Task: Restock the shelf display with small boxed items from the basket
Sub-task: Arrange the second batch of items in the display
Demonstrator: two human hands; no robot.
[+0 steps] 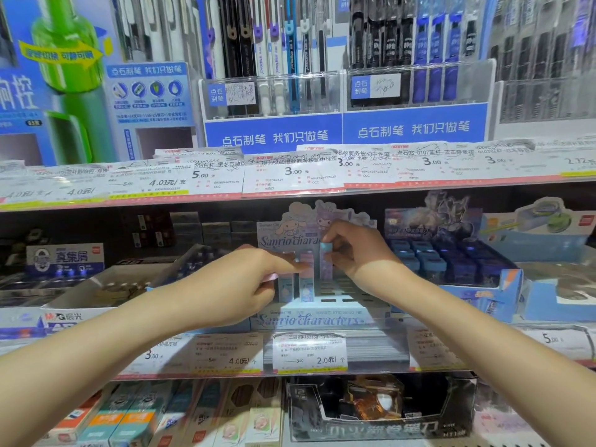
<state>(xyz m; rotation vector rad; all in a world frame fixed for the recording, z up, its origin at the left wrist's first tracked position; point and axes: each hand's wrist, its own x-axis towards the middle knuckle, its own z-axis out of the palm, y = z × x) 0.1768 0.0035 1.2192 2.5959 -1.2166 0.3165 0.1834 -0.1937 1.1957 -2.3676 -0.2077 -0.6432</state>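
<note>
Three small boxes (306,279) stood at the display tray's (322,319) back-left, most slots unfilled, the left hand (248,285) and right hand (358,250) each pinching one; basket unseen.

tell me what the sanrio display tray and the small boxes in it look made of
Sanrio display tray: printed cardboard, it seems, with flat folded panels and a die-cut header card.
Small boxes: probably thin printed card with a slight sheen; blur leaves plastic possible.

Slotted display tray (325,317) on middle shelf (419,356). Three small boxes (306,279) upright inside, toward 10 o'clock. Backing card (290,233) behind, 12 o'clock.
</note>
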